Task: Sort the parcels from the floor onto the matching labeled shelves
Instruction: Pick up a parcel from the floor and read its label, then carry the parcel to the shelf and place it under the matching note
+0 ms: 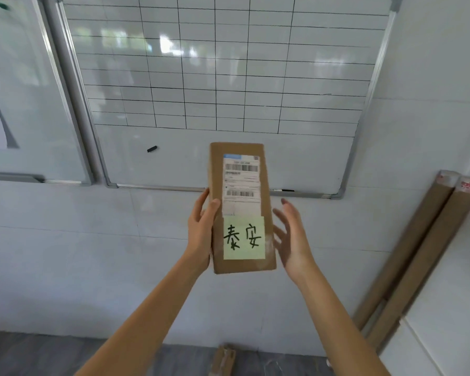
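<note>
A brown cardboard parcel [242,207] is held upright in front of the gridded whiteboard [228,77], its upper end overlapping the whiteboard's lower frame. The left hand [201,234] grips the parcel along its left edge: the thumb lies across the front face, the fingers pass behind. The right hand [291,237] is spread wide, fingers straight and parted, just beside the parcel's right edge; whether it touches the cardboard cannot be told, and it holds nothing.

On the parcel's front, a white shipping label [242,183] with 2 barcodes occupies the upper part. Directly below it sits a yellow sticky note [244,238] bearing 2 handwritten characters in dark ink.

Relative to the whiteboard: a small black item [152,149] sits on its bare lower area, left of the parcel; a second board [25,104] hangs to the left; 2 cardboard tubes [418,256] lean against the wall, below and to the right. Another brown parcel [223,360] lies on the grey floor [38,354] beneath.
</note>
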